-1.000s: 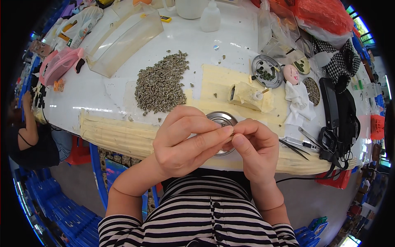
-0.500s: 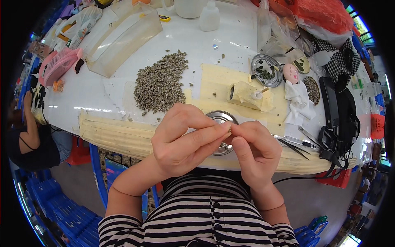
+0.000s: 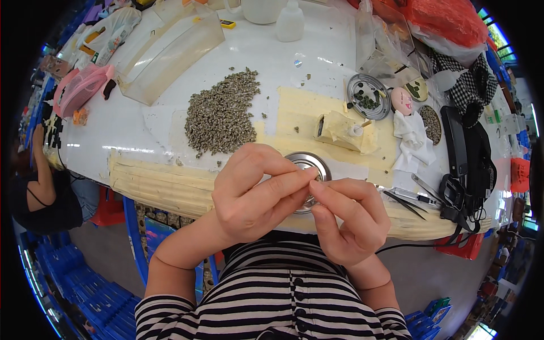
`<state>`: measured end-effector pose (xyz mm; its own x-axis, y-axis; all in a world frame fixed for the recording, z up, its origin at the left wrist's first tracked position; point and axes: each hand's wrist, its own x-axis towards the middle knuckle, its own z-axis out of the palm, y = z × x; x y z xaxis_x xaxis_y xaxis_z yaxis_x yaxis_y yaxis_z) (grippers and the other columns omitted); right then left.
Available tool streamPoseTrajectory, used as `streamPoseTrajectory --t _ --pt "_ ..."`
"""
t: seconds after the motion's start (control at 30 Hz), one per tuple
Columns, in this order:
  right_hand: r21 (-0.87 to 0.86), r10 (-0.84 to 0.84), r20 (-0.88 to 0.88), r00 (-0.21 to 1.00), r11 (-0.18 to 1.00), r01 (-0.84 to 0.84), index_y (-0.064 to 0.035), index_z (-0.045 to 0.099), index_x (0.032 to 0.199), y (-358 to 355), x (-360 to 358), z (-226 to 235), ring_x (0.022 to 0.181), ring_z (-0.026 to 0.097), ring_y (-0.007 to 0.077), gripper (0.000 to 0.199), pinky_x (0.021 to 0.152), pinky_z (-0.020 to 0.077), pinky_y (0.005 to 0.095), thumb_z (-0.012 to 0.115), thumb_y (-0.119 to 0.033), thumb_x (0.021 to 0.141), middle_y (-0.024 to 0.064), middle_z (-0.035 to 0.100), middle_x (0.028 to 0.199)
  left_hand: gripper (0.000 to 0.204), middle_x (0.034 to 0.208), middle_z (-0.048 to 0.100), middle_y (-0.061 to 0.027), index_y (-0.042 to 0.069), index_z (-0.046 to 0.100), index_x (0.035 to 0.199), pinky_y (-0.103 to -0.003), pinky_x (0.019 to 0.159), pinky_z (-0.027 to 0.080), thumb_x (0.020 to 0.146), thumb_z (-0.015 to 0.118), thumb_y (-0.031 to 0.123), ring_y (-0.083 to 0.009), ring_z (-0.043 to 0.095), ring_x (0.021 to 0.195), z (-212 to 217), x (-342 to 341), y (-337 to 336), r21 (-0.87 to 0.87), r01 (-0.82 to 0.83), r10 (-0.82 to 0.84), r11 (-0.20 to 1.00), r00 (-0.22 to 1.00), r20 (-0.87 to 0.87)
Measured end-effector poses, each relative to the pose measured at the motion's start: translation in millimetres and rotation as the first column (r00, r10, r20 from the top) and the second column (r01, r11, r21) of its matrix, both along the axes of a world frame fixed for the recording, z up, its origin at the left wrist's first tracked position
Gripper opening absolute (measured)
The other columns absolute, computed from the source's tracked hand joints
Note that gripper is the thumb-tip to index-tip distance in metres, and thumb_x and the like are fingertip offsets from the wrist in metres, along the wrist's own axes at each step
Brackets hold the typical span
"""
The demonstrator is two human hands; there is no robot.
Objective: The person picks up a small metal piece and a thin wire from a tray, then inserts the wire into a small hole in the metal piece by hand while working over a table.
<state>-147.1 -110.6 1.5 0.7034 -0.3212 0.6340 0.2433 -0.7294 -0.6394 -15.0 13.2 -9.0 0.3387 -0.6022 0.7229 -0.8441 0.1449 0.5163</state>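
Observation:
My left hand (image 3: 258, 195) is closed in a pinch, thumb against fingers, over a round steel dish (image 3: 322, 161). Whatever small piece sits at its fingertips is hidden. My right hand (image 3: 354, 221) has its fingers curled, and its index fingertip meets the left hand's fingertips; its thumb lies slightly lower. Any object between them is too small to name. Beyond the left hand lies a heap of small grey-brown metallic pieces (image 3: 221, 113), spread on the white table (image 3: 153, 130).
A tape-covered block (image 3: 340, 133) stands ahead on yellowish paper. To the right are a round tin with dark green bits (image 3: 368, 97), crumpled tissue (image 3: 412, 139), tweezers (image 3: 405, 204) and a black strapped device (image 3: 464, 164). A clear plastic tray (image 3: 170, 62) lies far left; a person (image 3: 45, 181) sits there.
My right hand has dropped slightly, its index finger sliding down at the left fingertips and its thumb lowering. The left hand has shifted slightly to the right, still pinched.

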Motion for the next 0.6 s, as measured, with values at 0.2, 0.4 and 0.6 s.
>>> streamPoseTrajectory --t 0.2,0.4,0.6 --pt "0.408 0.100 -0.070 0.992 0.911 -0.063 0.0005 0.071 0.113 -2 0 -11 0.074 0.064 0.0141 0.028 0.066 0.0521 0.0247 0.073 -0.003 0.086 0.0087 0.068 0.091 0.035 0.092 0.064 -0.0047 0.004 0.074 0.098 -0.030 0.066 0.047 0.066 0.083 -0.003 -0.0188 0.059 0.079 2 2 2 -0.033 0.025 -0.026 0.999 0.999 -0.023" --pt "0.950 0.306 0.113 0.945 0.246 -0.193 0.0053 0.068 0.108 -4 -2 -11 0.079 0.064 0.0122 0.022 0.071 0.0528 0.0248 0.071 -0.002 0.088 0.0093 0.068 0.092 0.041 0.087 0.063 -0.0026 0.002 0.075 0.101 -0.031 0.064 0.049 0.060 0.082 0.000 -0.0190 0.061 0.076 4 1 -1 -0.077 0.078 -0.072 0.994 0.995 0.075" --pt "0.048 -0.008 0.045 0.999 0.999 0.005 -0.0004 0.073 0.105 0 0 -5 0.076 0.066 0.0150 0.025 0.066 0.0547 0.0264 0.078 -0.002 0.080 0.0105 0.068 0.092 0.036 0.093 0.064 -0.0047 0.003 0.074 0.100 -0.030 0.065 0.047 0.065 0.082 -0.004 -0.0194 0.059 0.078 -2 -1 0 -0.031 0.025 -0.025 0.999 1.000 0.000"
